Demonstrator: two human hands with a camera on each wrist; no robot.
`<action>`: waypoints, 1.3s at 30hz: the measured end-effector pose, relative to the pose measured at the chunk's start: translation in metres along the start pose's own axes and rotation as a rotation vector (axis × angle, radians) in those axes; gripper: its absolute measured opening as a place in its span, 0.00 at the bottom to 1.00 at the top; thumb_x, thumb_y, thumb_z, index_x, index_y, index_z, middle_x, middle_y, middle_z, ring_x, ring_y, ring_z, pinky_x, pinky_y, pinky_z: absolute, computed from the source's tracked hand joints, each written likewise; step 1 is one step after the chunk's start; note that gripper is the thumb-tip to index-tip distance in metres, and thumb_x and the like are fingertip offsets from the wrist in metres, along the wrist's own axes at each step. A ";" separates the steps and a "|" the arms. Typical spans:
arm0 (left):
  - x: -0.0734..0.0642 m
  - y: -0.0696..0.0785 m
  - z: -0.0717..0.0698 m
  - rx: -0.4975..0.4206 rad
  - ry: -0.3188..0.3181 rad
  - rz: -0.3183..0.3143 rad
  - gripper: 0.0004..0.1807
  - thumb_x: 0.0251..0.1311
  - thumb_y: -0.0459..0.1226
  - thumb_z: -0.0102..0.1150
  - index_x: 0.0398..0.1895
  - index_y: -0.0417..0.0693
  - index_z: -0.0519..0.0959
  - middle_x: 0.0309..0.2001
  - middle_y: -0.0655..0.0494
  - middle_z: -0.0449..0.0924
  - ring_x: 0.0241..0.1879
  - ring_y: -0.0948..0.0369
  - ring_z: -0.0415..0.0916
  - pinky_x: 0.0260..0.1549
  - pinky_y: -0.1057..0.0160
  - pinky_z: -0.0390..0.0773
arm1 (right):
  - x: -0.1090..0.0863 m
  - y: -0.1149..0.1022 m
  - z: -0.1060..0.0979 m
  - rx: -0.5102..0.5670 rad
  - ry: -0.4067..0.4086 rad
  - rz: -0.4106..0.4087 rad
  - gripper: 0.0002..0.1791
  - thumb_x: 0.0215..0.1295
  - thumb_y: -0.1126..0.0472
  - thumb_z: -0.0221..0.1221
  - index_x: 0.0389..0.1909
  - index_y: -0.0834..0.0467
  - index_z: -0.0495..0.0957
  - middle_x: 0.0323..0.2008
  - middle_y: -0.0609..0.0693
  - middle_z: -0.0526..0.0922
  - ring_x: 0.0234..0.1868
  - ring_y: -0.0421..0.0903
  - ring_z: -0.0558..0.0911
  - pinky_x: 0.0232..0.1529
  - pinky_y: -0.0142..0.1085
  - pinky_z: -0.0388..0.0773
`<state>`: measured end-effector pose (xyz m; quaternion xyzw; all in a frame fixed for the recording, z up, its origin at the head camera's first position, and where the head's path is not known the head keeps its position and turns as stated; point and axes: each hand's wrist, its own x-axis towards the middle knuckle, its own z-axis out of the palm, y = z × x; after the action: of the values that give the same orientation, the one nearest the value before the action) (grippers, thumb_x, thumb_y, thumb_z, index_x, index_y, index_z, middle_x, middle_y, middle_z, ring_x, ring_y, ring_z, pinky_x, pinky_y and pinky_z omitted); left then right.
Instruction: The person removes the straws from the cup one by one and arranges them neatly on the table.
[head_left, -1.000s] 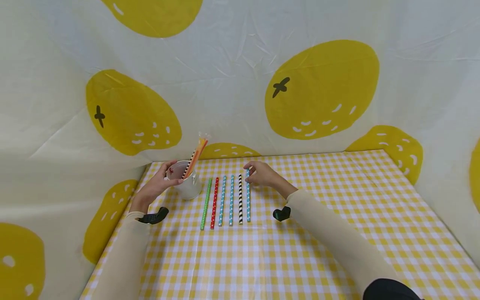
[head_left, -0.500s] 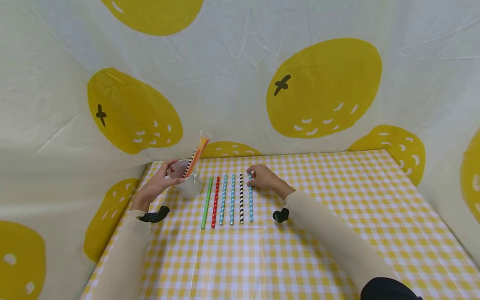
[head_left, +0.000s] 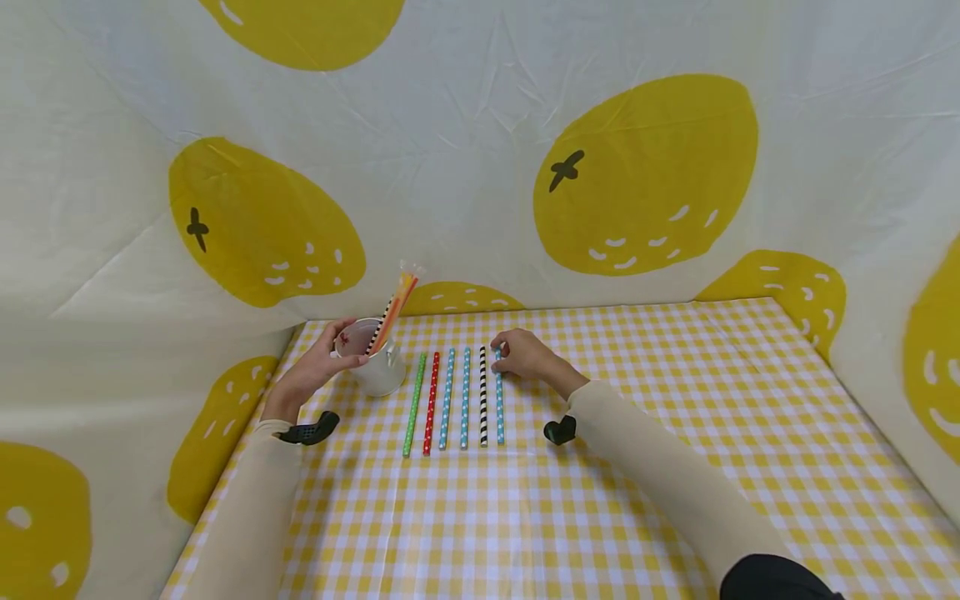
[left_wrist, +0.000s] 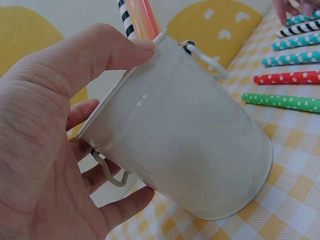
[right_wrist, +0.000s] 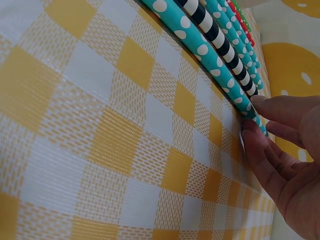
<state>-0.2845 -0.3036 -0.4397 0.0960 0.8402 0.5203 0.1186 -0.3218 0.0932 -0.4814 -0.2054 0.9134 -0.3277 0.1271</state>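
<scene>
A white metal bucket (head_left: 380, 377) with small side handles stands at the table's left back. My left hand (head_left: 318, 367) grips it by the rim, thumb over the near side in the left wrist view. A black-and-white striped straw (left_wrist: 126, 20) and orange-yellow straws (left_wrist: 144, 20) in clear wrap lean inside it. Right of the bucket lies a row of paper straws: a green one (head_left: 414, 406), a red one (head_left: 431, 404), two blue dotted ones, a black-and-white striped one (head_left: 483, 396) and another blue dotted straw (head_left: 500, 417). My right hand (head_left: 525, 354) pinches that last straw's far end.
A yellow-and-white checked tablecloth (head_left: 637, 467) covers the table. Behind and to the left hangs a pale curtain (head_left: 450, 192) with large yellow fruit prints, meeting the table's back edge.
My right hand has shifted the rightmost blue dotted straw slightly right, then slightly back left beside the striped one. My left hand stays on the bucket.
</scene>
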 end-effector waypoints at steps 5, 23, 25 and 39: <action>-0.002 0.002 0.001 0.005 0.001 -0.006 0.48 0.69 0.42 0.64 0.82 0.55 0.44 0.81 0.44 0.34 0.79 0.41 0.33 0.69 0.30 0.47 | -0.002 -0.002 -0.003 -0.017 0.001 -0.016 0.24 0.67 0.61 0.67 0.61 0.64 0.78 0.47 0.58 0.83 0.44 0.51 0.80 0.52 0.46 0.76; -0.002 0.003 0.002 -0.001 0.001 0.001 0.49 0.68 0.42 0.64 0.82 0.51 0.43 0.81 0.43 0.36 0.79 0.42 0.36 0.69 0.31 0.46 | -0.005 -0.004 -0.011 0.037 -0.010 -0.021 0.23 0.69 0.63 0.65 0.63 0.65 0.76 0.41 0.57 0.80 0.33 0.47 0.79 0.39 0.39 0.75; -0.003 0.003 0.001 -0.003 0.001 0.000 0.49 0.68 0.42 0.64 0.82 0.50 0.43 0.81 0.43 0.36 0.79 0.42 0.36 0.69 0.31 0.45 | -0.004 -0.004 -0.012 0.034 0.003 -0.036 0.23 0.69 0.63 0.65 0.63 0.64 0.76 0.40 0.56 0.80 0.32 0.47 0.79 0.38 0.39 0.75; -0.002 0.001 0.002 0.032 0.019 -0.006 0.48 0.68 0.44 0.65 0.82 0.54 0.45 0.82 0.45 0.34 0.80 0.43 0.33 0.71 0.32 0.45 | 0.009 -0.025 -0.009 0.042 0.100 -0.189 0.17 0.70 0.63 0.64 0.58 0.59 0.82 0.39 0.52 0.83 0.30 0.45 0.76 0.33 0.36 0.72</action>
<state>-0.2821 -0.3023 -0.4390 0.0906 0.8497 0.5074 0.1108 -0.3257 0.0767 -0.4589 -0.2715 0.8881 -0.3669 0.0541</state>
